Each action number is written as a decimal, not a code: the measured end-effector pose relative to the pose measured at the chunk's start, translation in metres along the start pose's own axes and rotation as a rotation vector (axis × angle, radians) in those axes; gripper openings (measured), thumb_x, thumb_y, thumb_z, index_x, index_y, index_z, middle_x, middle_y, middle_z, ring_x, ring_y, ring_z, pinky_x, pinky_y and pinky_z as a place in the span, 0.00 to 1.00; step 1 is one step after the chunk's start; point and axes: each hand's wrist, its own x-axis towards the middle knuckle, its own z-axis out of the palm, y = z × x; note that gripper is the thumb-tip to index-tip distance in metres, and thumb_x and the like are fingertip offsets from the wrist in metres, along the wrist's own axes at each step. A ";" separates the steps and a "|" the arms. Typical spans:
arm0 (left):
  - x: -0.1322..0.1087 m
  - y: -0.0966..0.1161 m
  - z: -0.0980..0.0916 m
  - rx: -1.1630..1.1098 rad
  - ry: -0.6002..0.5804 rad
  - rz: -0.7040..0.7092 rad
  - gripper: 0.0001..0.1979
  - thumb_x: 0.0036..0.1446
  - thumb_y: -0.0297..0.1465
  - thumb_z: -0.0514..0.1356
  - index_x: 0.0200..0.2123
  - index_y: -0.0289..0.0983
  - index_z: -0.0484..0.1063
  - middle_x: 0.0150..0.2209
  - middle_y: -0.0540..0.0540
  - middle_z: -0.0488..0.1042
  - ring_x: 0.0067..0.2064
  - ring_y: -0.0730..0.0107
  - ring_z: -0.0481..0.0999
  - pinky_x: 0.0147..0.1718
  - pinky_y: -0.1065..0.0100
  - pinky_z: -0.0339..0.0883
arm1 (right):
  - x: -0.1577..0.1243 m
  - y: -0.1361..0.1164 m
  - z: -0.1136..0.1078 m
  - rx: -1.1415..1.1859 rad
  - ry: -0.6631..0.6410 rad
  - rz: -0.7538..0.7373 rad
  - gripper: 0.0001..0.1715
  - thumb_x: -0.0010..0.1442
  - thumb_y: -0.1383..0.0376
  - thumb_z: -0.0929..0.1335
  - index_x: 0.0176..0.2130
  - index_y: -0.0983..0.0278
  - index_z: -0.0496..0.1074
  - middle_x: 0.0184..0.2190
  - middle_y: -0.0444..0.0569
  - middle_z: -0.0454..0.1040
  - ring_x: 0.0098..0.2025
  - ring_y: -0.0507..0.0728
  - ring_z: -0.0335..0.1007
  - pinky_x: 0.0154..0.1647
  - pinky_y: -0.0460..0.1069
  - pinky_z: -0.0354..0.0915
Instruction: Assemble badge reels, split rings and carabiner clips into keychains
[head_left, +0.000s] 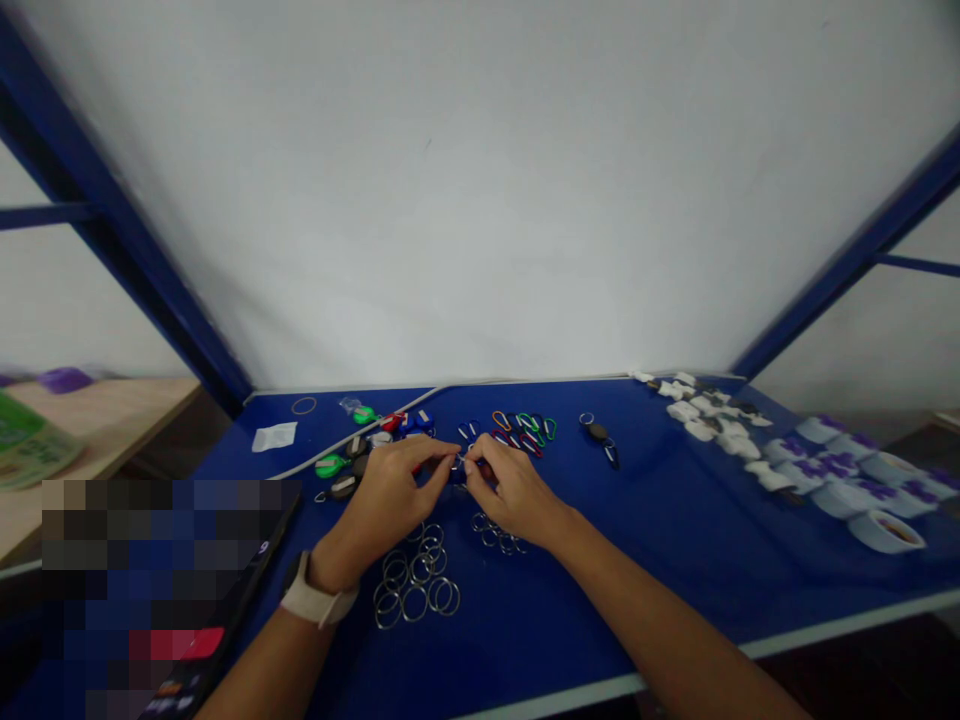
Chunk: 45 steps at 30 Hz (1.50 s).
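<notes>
L hand point(391, 487): thumb & index pinched on a small part, watch point(321, 598) w/ pale strap on wrist.
R hand point(513, 490): thumb & fingers pinched on same part from other side, tips v. near L's.
Small part point(457, 470): btwn both sets of fingertips, above table; looks blue w/ some metal, too small & partly hidden to tell more.
Big rings point(415, 602): loose, overlapping bunch, just below L hand.
Small rings point(501, 541): bunch under R hand, partly covered by it.
Clips point(525, 432): mixed colors (orange, green, red, blue etc.), grouped just past R hand.
Reels point(330, 465): green, red, blue, black, piled beyond & left of L hand, partly hidden.
Keychain point(598, 432): black reel w/ ring & dark clip, apart, right of clips.
Cord point(322, 451): runs across/near reels.
Paper point(274, 437): white slip, far left.
White pieces point(705, 408): heap, far right, near cups point(886, 531) w/ purple bits.
Table point(600, 560): blue, under it all.
</notes>
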 end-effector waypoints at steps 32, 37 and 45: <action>-0.006 0.011 0.014 0.288 0.033 -0.010 0.10 0.57 0.22 0.58 0.36 0.34 0.80 0.30 0.43 0.80 0.30 0.64 0.79 0.34 0.66 0.73 | -0.001 0.000 0.005 -0.259 -0.026 -0.054 0.05 0.64 0.70 0.60 0.35 0.61 0.59 0.28 0.46 0.67 0.30 0.55 0.64 0.32 0.49 0.63; -0.008 0.013 0.018 0.384 0.035 -0.020 0.11 0.57 0.21 0.57 0.37 0.35 0.79 0.30 0.44 0.80 0.31 0.65 0.78 0.34 0.67 0.73 | 0.000 0.001 0.007 -0.315 -0.038 -0.076 0.06 0.65 0.71 0.59 0.35 0.61 0.60 0.29 0.48 0.68 0.31 0.56 0.65 0.33 0.51 0.64; -0.010 0.017 0.022 0.485 -0.027 -0.066 0.10 0.59 0.21 0.57 0.37 0.34 0.78 0.31 0.43 0.78 0.33 0.61 0.77 0.34 0.65 0.71 | 0.000 -0.001 0.007 -0.349 -0.062 -0.070 0.07 0.66 0.71 0.60 0.35 0.62 0.60 0.30 0.49 0.69 0.32 0.57 0.67 0.33 0.51 0.65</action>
